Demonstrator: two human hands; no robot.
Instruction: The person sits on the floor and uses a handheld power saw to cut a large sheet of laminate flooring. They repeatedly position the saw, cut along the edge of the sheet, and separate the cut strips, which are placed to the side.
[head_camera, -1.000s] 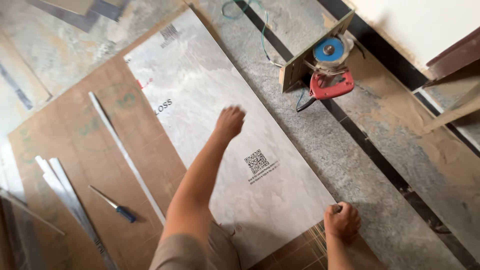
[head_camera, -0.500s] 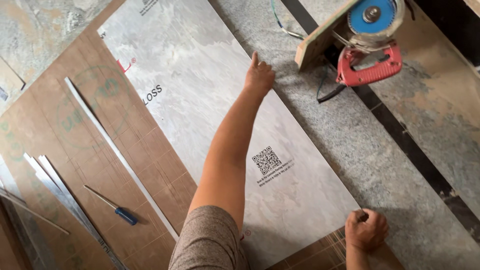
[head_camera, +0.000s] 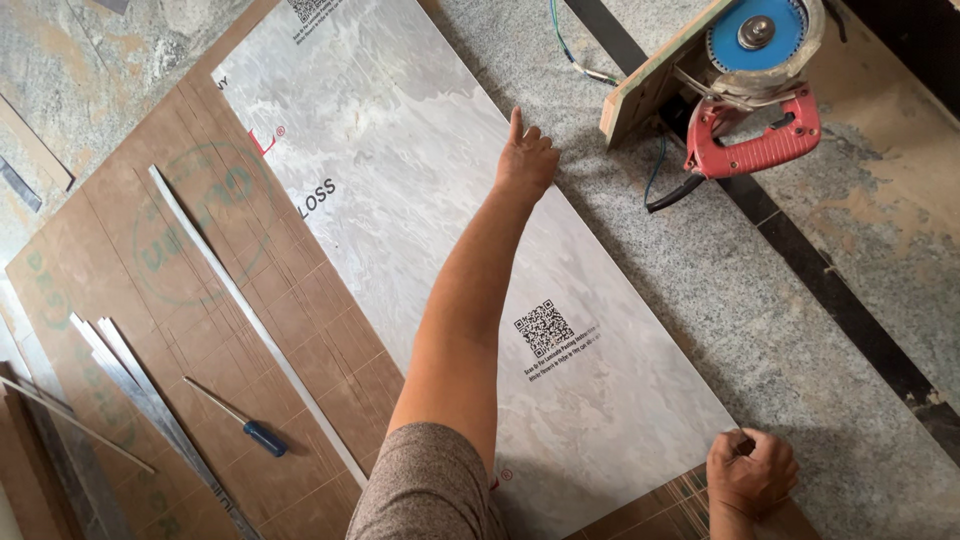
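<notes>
A large marble-patterned laminate sheet (head_camera: 400, 170) lies flat on a brown board (head_camera: 150, 300) on the floor. My left arm reaches across it, and my left hand (head_camera: 526, 160) rests on the sheet's far right edge with the fingers curled over that edge and the index finger straight. My right hand (head_camera: 752, 475) is closed into a fist at the sheet's near right corner; whether anything is inside the fist is hidden.
A red-handled circular saw with a blue disc (head_camera: 750, 90) sits on a wooden block on the grey granite floor (head_camera: 720, 300), its cable trailing beside it. On the brown board lie a blue-handled screwdriver (head_camera: 240, 420) and several thin white strips (head_camera: 250, 310).
My left hand has slid from the middle of the sheet out to its right edge, toward the saw. My right fist has stayed at the near corner.
</notes>
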